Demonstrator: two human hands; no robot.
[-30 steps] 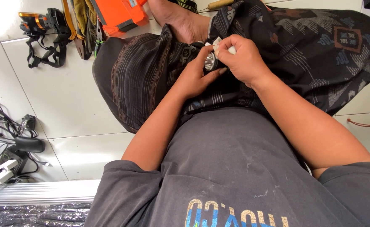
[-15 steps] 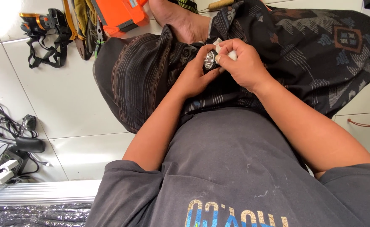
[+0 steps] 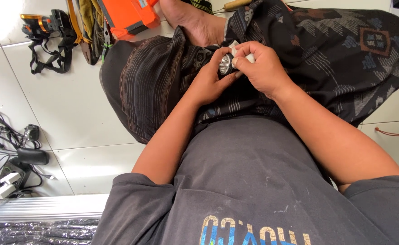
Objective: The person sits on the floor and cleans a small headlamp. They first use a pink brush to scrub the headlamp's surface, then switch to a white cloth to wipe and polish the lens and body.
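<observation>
**2 hands on a small silver reflector, held over the lap**

Nearest the camera, a grey shirt and 2 bare forearms lead up to the hands, which meet above a dark patterned sarong. The left hand point(image 3: 207, 80) curls its fingers around a small round silver reflector point(image 3: 225, 65), pinching it at the rim. The right hand point(image 3: 263, 68) presses a bit of white cloth point(image 3: 235, 46) against it, fingers pressed together. The reflector looks light, stiff and slippery, likely easy to scratch; gripping it by the edge seems safest. Farther off lie an orange case point(image 3: 129, 16) and a headlamp with straps point(image 3: 47, 34) on white tiles.
</observation>
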